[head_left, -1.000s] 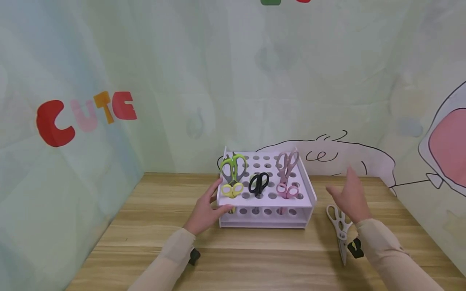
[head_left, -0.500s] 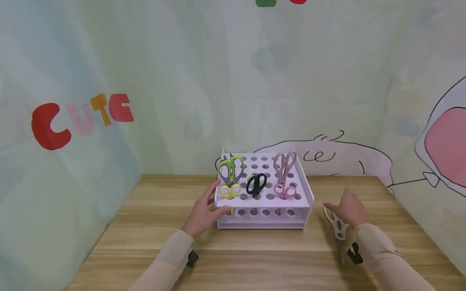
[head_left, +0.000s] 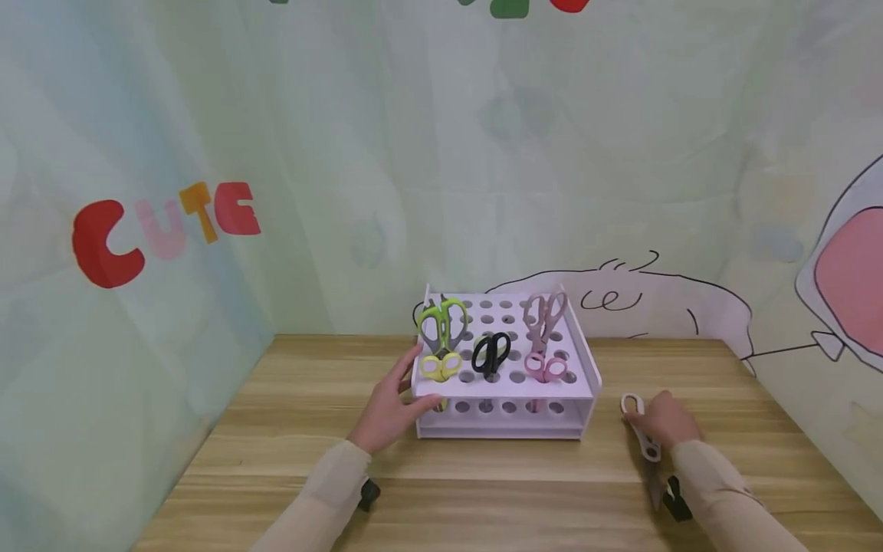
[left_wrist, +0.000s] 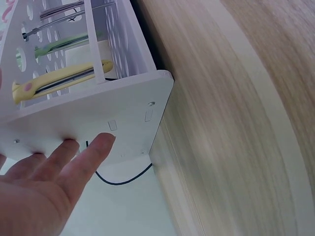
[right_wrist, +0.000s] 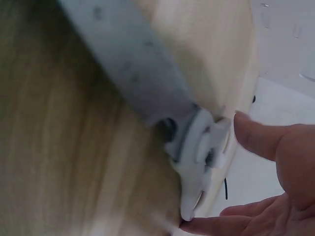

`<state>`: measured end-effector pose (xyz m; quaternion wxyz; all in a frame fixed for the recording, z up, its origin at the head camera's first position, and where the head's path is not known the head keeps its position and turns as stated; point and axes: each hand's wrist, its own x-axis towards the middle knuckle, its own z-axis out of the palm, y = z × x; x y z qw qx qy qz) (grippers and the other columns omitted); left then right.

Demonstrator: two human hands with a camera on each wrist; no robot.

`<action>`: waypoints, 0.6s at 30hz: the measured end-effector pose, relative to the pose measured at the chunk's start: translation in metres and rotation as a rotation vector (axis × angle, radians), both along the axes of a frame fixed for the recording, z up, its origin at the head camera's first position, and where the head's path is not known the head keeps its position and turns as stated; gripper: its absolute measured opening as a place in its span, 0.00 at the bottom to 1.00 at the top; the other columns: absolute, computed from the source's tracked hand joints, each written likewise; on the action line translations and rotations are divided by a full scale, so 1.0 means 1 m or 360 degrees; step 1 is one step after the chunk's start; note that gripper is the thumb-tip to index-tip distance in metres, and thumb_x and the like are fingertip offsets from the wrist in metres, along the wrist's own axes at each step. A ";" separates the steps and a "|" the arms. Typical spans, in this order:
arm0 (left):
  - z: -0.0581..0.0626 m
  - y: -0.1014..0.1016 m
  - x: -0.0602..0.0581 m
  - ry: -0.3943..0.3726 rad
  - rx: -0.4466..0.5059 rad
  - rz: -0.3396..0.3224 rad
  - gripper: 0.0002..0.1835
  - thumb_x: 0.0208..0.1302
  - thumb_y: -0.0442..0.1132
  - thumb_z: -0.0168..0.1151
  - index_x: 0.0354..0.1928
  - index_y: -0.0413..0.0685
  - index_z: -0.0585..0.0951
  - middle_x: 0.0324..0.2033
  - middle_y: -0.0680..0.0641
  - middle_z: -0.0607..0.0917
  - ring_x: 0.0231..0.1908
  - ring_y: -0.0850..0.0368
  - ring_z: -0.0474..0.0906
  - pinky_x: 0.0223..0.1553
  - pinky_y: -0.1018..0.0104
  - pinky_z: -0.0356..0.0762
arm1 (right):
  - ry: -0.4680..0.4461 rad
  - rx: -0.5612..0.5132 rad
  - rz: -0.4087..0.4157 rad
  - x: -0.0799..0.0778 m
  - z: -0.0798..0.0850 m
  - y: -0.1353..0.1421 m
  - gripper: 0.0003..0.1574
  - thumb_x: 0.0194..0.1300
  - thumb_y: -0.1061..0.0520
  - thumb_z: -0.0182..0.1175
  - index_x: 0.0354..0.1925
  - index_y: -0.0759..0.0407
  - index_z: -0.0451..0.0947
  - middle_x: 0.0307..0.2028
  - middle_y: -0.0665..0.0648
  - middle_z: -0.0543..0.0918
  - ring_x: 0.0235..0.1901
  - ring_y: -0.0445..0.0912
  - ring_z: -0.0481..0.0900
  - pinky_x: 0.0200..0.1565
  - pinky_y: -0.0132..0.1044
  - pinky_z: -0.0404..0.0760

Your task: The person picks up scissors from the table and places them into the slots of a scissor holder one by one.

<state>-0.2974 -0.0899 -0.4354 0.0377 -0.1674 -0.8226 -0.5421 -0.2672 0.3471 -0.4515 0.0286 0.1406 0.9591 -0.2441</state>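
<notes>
At the left front corner of a white perforated rack point(head_left: 497, 432), my left hand point(head_left: 388, 414) rests with its thumb near the front edge. In the left wrist view its fingers point(left_wrist: 81, 162) lie nearly straight against the side panel point(left_wrist: 130, 118). To the right of the rack, my right hand point(head_left: 665, 422) pinches the white handles of a pair of scissors point(head_left: 651, 448), whose blades point toward me. The right wrist view shows the blade point(right_wrist: 133, 64) blurred, with the handle point(right_wrist: 194, 162) between thumb and fingers.
Several scissors stand handles-up in the rack's holes: yellow point(head_left: 431, 369), green and grey point(head_left: 444, 328), black point(head_left: 491, 357), pink point(head_left: 546, 369) and mauve point(head_left: 543, 328). Behind the wooden table point(head_left: 483, 498) hangs a printed curtain point(head_left: 331, 230).
My right hand has come down from above the white scissors onto their handles. The scissors have turned and look narrower than before. My left hand stays at the rack.
</notes>
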 end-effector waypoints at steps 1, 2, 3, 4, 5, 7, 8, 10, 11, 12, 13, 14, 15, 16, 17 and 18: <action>0.000 0.000 0.000 0.0004 0.0001 -0.0003 0.48 0.56 0.45 0.75 0.76 0.64 0.59 0.74 0.46 0.59 0.67 0.40 0.65 0.56 0.52 0.77 | -0.0002 -0.0004 -0.0019 0.000 0.000 0.000 0.26 0.61 0.47 0.65 0.23 0.62 0.64 0.20 0.58 0.71 0.21 0.49 0.71 0.22 0.37 0.70; 0.000 0.000 0.000 0.0007 -0.0001 -0.0003 0.48 0.57 0.45 0.75 0.76 0.64 0.59 0.74 0.46 0.59 0.67 0.40 0.65 0.56 0.52 0.77 | -0.0004 -0.0001 -0.0035 0.001 -0.001 0.001 0.26 0.61 0.47 0.65 0.24 0.62 0.64 0.21 0.58 0.71 0.22 0.50 0.71 0.22 0.38 0.70; 0.000 0.000 0.000 0.0008 0.0001 -0.0003 0.48 0.57 0.45 0.75 0.76 0.63 0.59 0.74 0.46 0.59 0.67 0.40 0.65 0.56 0.52 0.77 | -0.0009 0.0002 -0.0054 0.001 0.000 0.001 0.26 0.61 0.47 0.66 0.25 0.63 0.65 0.21 0.59 0.71 0.22 0.50 0.72 0.23 0.38 0.71; 0.000 0.000 0.000 0.0008 0.0000 -0.0003 0.48 0.57 0.46 0.75 0.76 0.63 0.58 0.74 0.46 0.59 0.67 0.41 0.64 0.57 0.52 0.76 | -0.0009 0.0008 -0.0067 0.000 0.000 0.001 0.26 0.60 0.47 0.66 0.25 0.63 0.65 0.22 0.60 0.72 0.23 0.51 0.72 0.23 0.39 0.71; 0.000 0.000 0.001 0.0018 0.0003 -0.0007 0.48 0.57 0.46 0.75 0.76 0.62 0.58 0.74 0.45 0.59 0.68 0.41 0.64 0.57 0.51 0.76 | -0.0006 0.0019 -0.0072 0.000 0.000 0.001 0.26 0.60 0.47 0.67 0.25 0.64 0.65 0.21 0.60 0.72 0.23 0.51 0.72 0.23 0.39 0.71; 0.000 0.000 0.000 0.0014 0.0007 -0.0007 0.48 0.57 0.46 0.75 0.76 0.62 0.58 0.74 0.46 0.59 0.68 0.41 0.63 0.57 0.50 0.76 | 0.0016 0.0048 -0.0069 -0.001 -0.001 0.002 0.28 0.58 0.47 0.69 0.24 0.64 0.66 0.22 0.61 0.71 0.24 0.52 0.71 0.23 0.39 0.72; 0.000 0.000 0.001 0.0012 0.0006 -0.0007 0.48 0.57 0.46 0.75 0.76 0.62 0.58 0.74 0.46 0.59 0.68 0.42 0.63 0.57 0.50 0.75 | 0.0034 0.0065 -0.0063 -0.002 -0.001 0.003 0.28 0.56 0.47 0.71 0.23 0.64 0.66 0.23 0.62 0.70 0.25 0.53 0.71 0.23 0.39 0.72; 0.000 0.000 0.001 0.0015 0.0005 -0.0010 0.48 0.57 0.47 0.74 0.76 0.62 0.58 0.74 0.46 0.59 0.68 0.41 0.63 0.57 0.50 0.75 | 0.0078 0.0080 -0.0034 -0.004 -0.002 0.005 0.30 0.52 0.47 0.73 0.24 0.68 0.67 0.26 0.66 0.68 0.28 0.56 0.70 0.24 0.41 0.73; -0.001 -0.001 0.001 0.0017 0.0002 -0.0013 0.48 0.57 0.47 0.74 0.76 0.62 0.58 0.74 0.45 0.59 0.68 0.41 0.63 0.57 0.50 0.75 | 0.0100 0.0078 -0.0023 -0.005 -0.003 0.007 0.31 0.51 0.47 0.74 0.25 0.69 0.68 0.28 0.67 0.67 0.30 0.57 0.70 0.25 0.41 0.73; -0.001 0.000 0.001 0.0008 -0.0002 -0.0009 0.48 0.57 0.47 0.74 0.76 0.62 0.58 0.74 0.46 0.59 0.68 0.42 0.63 0.58 0.51 0.75 | 0.0120 0.0067 -0.0013 -0.006 -0.003 0.009 0.33 0.50 0.47 0.75 0.29 0.73 0.69 0.30 0.69 0.67 0.32 0.59 0.69 0.27 0.43 0.74; -0.001 0.000 0.000 0.0010 -0.0004 -0.0011 0.48 0.57 0.47 0.74 0.76 0.62 0.58 0.74 0.46 0.59 0.69 0.42 0.62 0.58 0.52 0.75 | 0.0133 0.0055 0.0001 -0.007 -0.004 0.010 0.37 0.49 0.48 0.76 0.33 0.78 0.69 0.32 0.72 0.66 0.34 0.61 0.68 0.28 0.45 0.75; -0.001 0.000 0.001 0.0010 -0.0006 -0.0009 0.48 0.57 0.48 0.74 0.76 0.62 0.58 0.74 0.46 0.59 0.69 0.43 0.62 0.58 0.52 0.74 | 0.0144 0.0032 0.0014 -0.007 -0.004 0.012 0.41 0.49 0.48 0.76 0.38 0.82 0.68 0.34 0.75 0.66 0.36 0.63 0.68 0.31 0.49 0.77; -0.001 0.000 0.001 0.0009 -0.0008 -0.0007 0.48 0.57 0.48 0.74 0.76 0.62 0.58 0.74 0.46 0.59 0.69 0.43 0.62 0.59 0.52 0.74 | 0.0149 0.0004 0.0032 -0.007 -0.004 0.013 0.45 0.49 0.49 0.76 0.43 0.85 0.67 0.36 0.78 0.67 0.38 0.66 0.68 0.34 0.52 0.78; -0.001 0.000 0.001 0.0007 -0.0009 -0.0004 0.48 0.57 0.48 0.74 0.77 0.62 0.58 0.74 0.47 0.59 0.70 0.44 0.61 0.59 0.52 0.74 | 0.0156 -0.0025 0.0056 -0.007 -0.003 0.015 0.48 0.49 0.50 0.76 0.47 0.88 0.65 0.39 0.81 0.67 0.40 0.68 0.69 0.38 0.55 0.79; -0.001 0.000 0.001 0.0004 -0.0011 0.0000 0.48 0.57 0.47 0.74 0.77 0.62 0.57 0.74 0.47 0.59 0.70 0.44 0.61 0.59 0.52 0.73 | 0.0156 -0.0063 0.0067 -0.006 -0.002 0.016 0.50 0.50 0.52 0.76 0.51 0.90 0.62 0.42 0.84 0.68 0.42 0.70 0.69 0.42 0.57 0.79; -0.001 0.001 0.001 0.0001 -0.0011 0.0004 0.48 0.57 0.47 0.74 0.77 0.63 0.57 0.75 0.47 0.58 0.70 0.44 0.61 0.60 0.52 0.73 | 0.0160 -0.0093 0.0082 -0.006 0.000 0.017 0.53 0.50 0.53 0.75 0.54 0.91 0.59 0.45 0.87 0.67 0.44 0.72 0.69 0.46 0.60 0.77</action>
